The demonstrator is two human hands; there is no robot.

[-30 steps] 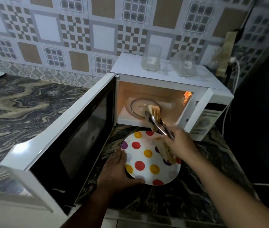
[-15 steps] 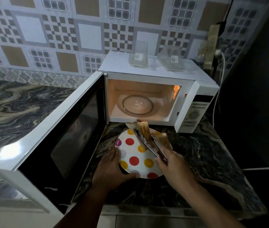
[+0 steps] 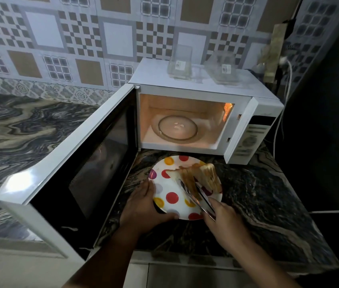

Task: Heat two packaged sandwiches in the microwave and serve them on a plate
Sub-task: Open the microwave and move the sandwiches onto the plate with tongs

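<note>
Polka-dot plate (image 3: 171, 197) lying on marble counter (image 3: 258, 204), at 6 o'clock from open microwave (image 3: 202, 113)
Left hand (image 3: 145, 206) gripping plate rim at 8 o'clock, thumb curled over the edge
Right hand (image 3: 224, 222) squeezing metal tongs (image 3: 195, 196) — tips clamping front sandwich (image 3: 188, 179)
Second sandwich (image 3: 209, 177) leaning just beside, toward 2 o'clock
Glass turntable (image 3: 178, 127) sitting bare inside — two clear packages (image 3: 180, 63) standing on top

Right hand (image 3: 224, 222) tongs (image 3: 196, 197) grip sandwich (image 3: 189, 179) on plate (image 3: 171, 206).
</note>
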